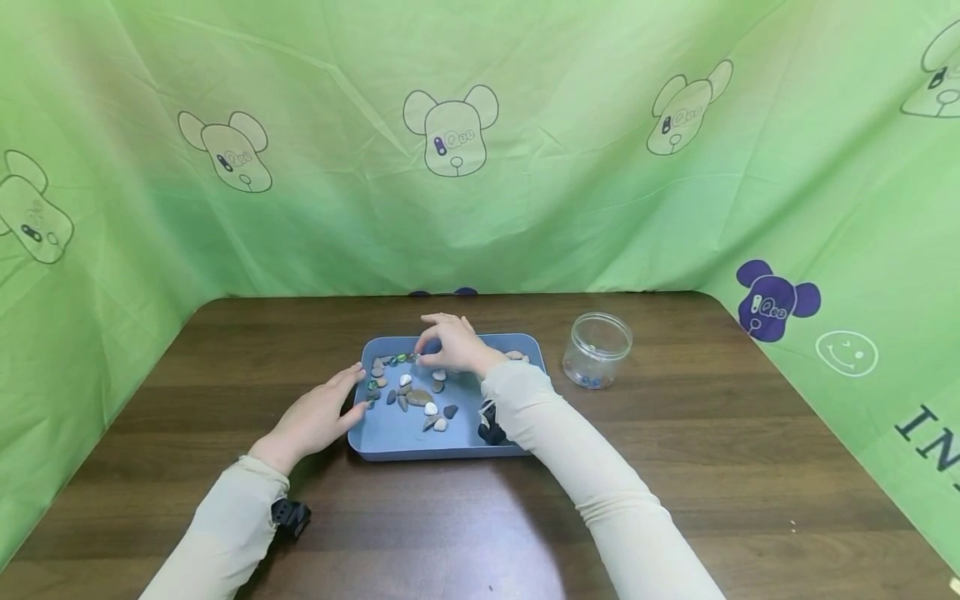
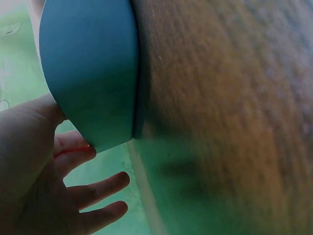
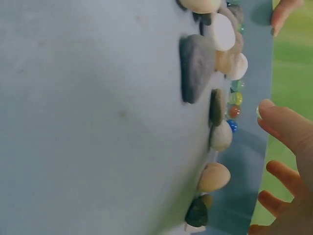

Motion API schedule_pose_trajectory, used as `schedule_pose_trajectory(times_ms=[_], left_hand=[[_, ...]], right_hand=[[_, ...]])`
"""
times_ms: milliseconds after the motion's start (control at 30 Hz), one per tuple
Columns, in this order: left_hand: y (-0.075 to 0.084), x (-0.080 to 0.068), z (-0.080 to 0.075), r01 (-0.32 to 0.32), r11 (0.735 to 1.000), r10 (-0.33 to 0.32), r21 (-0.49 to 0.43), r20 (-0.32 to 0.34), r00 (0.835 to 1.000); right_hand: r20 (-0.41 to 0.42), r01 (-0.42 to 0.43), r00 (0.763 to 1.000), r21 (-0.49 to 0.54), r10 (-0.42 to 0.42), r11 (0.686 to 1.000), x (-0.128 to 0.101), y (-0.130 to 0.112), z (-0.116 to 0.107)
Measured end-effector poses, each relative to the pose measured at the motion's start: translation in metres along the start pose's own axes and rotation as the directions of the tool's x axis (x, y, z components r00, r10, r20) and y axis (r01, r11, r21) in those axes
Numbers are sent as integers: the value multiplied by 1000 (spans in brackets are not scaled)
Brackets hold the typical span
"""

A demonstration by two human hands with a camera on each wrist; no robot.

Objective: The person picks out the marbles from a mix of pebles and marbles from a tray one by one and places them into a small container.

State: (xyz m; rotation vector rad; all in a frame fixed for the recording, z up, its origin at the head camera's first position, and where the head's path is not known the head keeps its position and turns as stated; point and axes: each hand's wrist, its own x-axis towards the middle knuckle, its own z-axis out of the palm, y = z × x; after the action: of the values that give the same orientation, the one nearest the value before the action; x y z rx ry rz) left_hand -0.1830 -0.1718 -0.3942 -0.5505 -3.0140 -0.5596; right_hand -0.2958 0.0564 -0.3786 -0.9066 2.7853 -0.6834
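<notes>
My left hand (image 1: 318, 417) rests at the left rim of a blue tray (image 1: 450, 454), fingers loosely spread. In the left wrist view, the thumb and index finger touch the tray's corner (image 2: 93, 98); the other fingers hang apart. My right hand (image 1: 456, 346) is above the back of the tray. Its thumb and index finger pinch a small, mostly hidden glass marble (image 3: 258, 112). Marbles (image 3: 235, 98) in green, yellow, red and blue lie along the tray's back. White pebbles (image 1: 431, 408), a large brown stone (image 1: 419, 397) and several grey stones lie around the middle.
A clear jar (image 1: 597, 350) with a few blue marbles at its bottom stands right of the tray on the brown wooden table (image 1: 675, 467). Green curtains (image 1: 450, 233) with bear-head prints hang behind the table and at both sides.
</notes>
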Motion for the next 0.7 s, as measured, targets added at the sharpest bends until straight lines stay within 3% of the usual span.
schedule_pose_trajectory(times_ms=[367,700], left_hand=[[1,-1,-1,-15,1000,15,-3,-12,1000],[0,-1,0,-21,1000,21,-7,-16,1000]], right_hand=[[-52,94,994,2,-94,996,-6,0,-15],[-85,77,994,82,-70,994,-15,11,-31]])
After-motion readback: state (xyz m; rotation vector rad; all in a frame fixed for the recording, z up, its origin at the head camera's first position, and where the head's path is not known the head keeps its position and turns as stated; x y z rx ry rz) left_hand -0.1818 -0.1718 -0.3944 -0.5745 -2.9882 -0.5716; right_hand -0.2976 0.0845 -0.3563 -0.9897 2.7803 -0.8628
